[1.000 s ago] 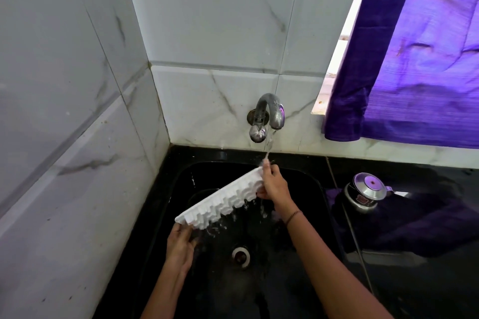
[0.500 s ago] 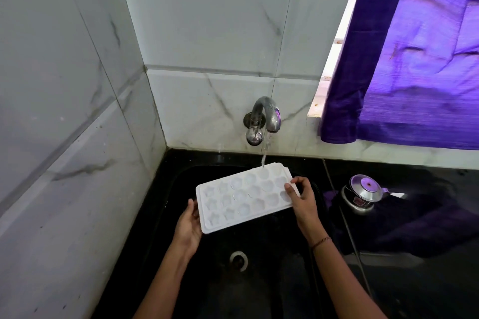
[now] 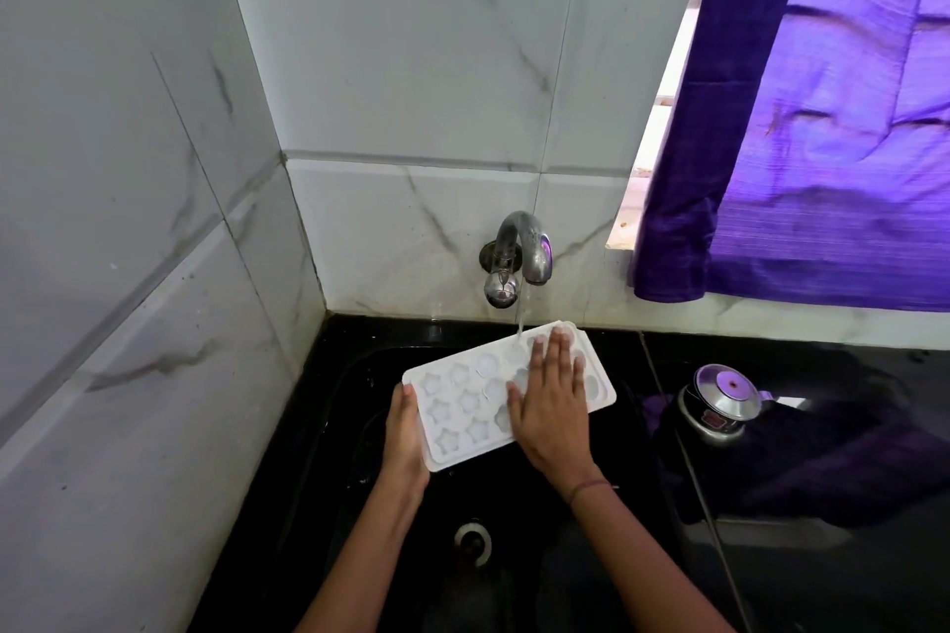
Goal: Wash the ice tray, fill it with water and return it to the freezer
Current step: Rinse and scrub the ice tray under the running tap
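A person holds a white ice tray cavity-side up over a black sink, above its one drain. The left hand grips the tray's near-left end, fingers curled underneath. The right hand lies flat and open across the moulds, grasping nothing. One tap runs water onto the tray's far edge. One steel pot stands right, below a purple curtain.

I'm looking at a home kitchen. Black sink, wall tap, marble-look tiles, pressure cooker.
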